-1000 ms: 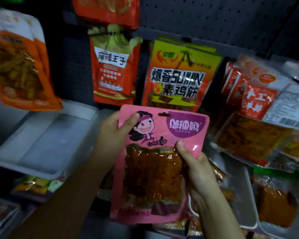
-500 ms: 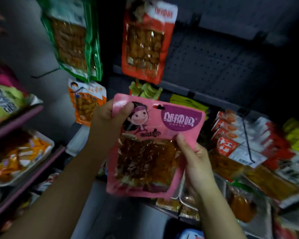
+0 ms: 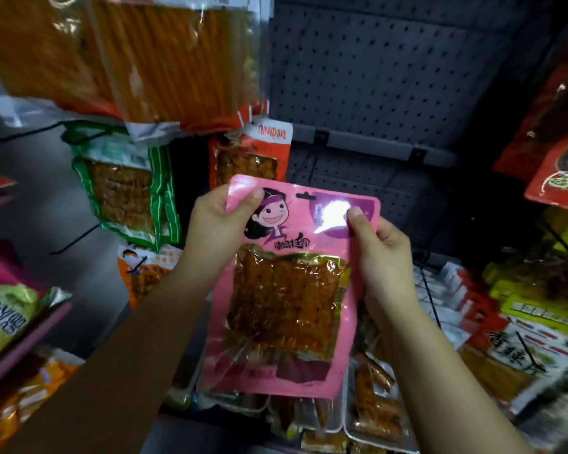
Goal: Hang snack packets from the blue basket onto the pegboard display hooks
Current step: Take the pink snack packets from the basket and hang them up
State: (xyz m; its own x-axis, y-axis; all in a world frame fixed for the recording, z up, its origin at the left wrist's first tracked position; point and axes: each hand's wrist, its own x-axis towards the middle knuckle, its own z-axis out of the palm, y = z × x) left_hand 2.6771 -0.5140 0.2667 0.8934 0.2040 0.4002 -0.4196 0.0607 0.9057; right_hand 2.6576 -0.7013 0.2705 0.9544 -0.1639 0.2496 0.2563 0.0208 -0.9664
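Note:
A pink snack packet [image 3: 289, 290] with a cartoon face and a clear window over reddish strips is held upright in front of the dark pegboard [image 3: 374, 80]. My left hand [image 3: 217, 224] pinches its top left corner, thumb on the front. My right hand [image 3: 384, 257] grips its right edge, with the thumb pressed on the purple logo near the top. The packet's hang slot shows at its top middle. A bare stretch of pegboard lies just above and to the right of the packet. The blue basket is out of view.
Big orange packets [image 3: 164, 57] hang at the upper left, with a green one [image 3: 125, 185] and a red one [image 3: 253, 155] below them. Red packets [image 3: 558, 132] hang at the right. Trays of snacks [image 3: 371, 417] fill the shelf underneath. A grey rail [image 3: 374, 144] crosses the pegboard.
The view has tilted upward along the display. Both hands have lifted the pink packet higher, and my right hand has slid from its middle up to the top right part.

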